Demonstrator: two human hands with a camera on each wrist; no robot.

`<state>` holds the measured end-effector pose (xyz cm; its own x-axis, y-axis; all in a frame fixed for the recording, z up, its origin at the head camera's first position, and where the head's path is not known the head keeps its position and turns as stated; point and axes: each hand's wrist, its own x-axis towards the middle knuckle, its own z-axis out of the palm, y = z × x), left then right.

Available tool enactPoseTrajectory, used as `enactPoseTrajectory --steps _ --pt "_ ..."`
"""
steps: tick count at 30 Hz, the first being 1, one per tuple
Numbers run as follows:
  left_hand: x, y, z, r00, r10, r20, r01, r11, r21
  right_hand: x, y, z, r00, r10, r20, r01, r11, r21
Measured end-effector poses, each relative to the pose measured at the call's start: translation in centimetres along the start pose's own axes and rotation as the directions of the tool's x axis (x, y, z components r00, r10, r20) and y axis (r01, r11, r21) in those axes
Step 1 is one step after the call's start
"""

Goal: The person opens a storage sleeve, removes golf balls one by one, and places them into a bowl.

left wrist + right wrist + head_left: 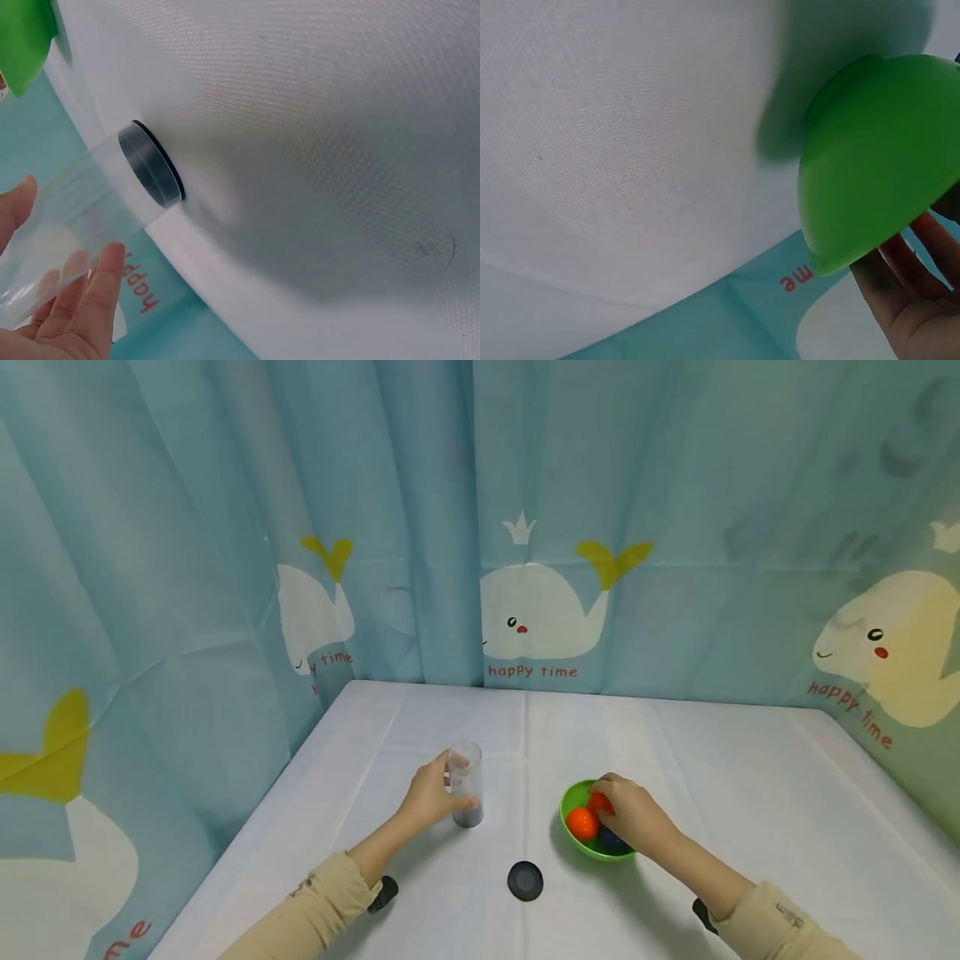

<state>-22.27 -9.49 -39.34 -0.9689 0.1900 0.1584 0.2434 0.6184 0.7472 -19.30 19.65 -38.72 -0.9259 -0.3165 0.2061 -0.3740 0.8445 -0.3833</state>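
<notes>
My left hand [431, 793] grips a clear plastic cylinder [467, 777] around its side, thumb on one side and fingers on the other. The cylinder stands upright on the table, and its dark base [154, 169] shows in the left wrist view. A green bowl [592, 853] sits to the right, with orange balls and a dark blue ball [613, 839] inside. My right hand [633, 814] reaches over the bowl's rim, its thumb and fingers around one orange ball [600, 803]. Another orange ball [582, 824] lies beside it. In the right wrist view the bowl wall hides the balls.
A round black lid [525, 881] lies flat on the table between the cylinder and the bowl, nearer to me. White cloth covers the table [720, 777]. A blue curtain [420, 527] with whale prints hangs behind the table and along its sides.
</notes>
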Motion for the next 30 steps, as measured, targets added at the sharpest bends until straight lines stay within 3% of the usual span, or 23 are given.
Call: enactPoseTrajectory --steps 7,14,21,30 --pt "0.1 -0.1 0.1 1.000 0.009 -0.003 -0.009 1.000 0.001 0.0 -0.2 -0.9 0.998 -0.034 -0.049 0.034 0.999 -0.001" --pt "0.1 0.1 -0.2 0.999 -0.034 0.002 0.034 0.999 -0.007 0.0 -0.3 -2.1 0.996 -0.055 -0.071 0.057 0.998 0.028" --pt "0.5 0.1 -0.5 1.000 -0.009 0.004 0.009 1.000 -0.013 0.4 -0.1 -3.5 0.993 -0.054 -0.101 0.057 0.998 0.019" --pt "-0.1 -1.1 -0.8 0.999 -0.034 0.028 0.034 0.999 -0.017 -0.1 1.0 -3.7 0.991 -0.056 -0.125 0.054 0.998 -0.018"
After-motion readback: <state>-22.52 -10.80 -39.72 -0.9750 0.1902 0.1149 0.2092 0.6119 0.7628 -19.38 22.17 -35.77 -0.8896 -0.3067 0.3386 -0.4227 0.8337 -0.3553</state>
